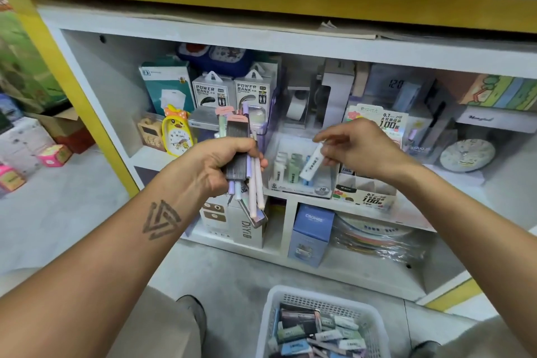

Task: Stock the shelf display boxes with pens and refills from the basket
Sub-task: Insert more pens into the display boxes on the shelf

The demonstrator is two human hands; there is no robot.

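At the far left, stacked cartons and a small pink box point(54, 155) sat on the pale grey floor point(66, 206), most of them cut off by the edge of view and too blurred to read. My left hand point(216, 167) was curled tight around a bundle of pastel pens and packets of refills point(243, 154), held in front of the shelf; my fingers hid the middle of the bundle, so I could not count what was in it. Behind it a yellow duck-shaped alarm clock point(176, 136) stood on the white shelf board point(151, 158), and two white boxes marked POWER BANK point(213, 90) stood further back. My right hand point(359, 147) pinched a small white tube-shaped refill pack point(311, 164) by its upper end, tilted, just above the clear shelf display box point(302, 186) that held upright rows of similar packs. Whether the pack touched the box I could not tell. Beside that box sat a white card display box printed 0.7 and 100 point(369, 195), its contents hidden by my wrist. Below, a white plastic mesh basket point(293, 299) of mixed packs rested on the floor between my knees, its lower part cut off. The yellow frame point(87, 113) edged the white shelving.
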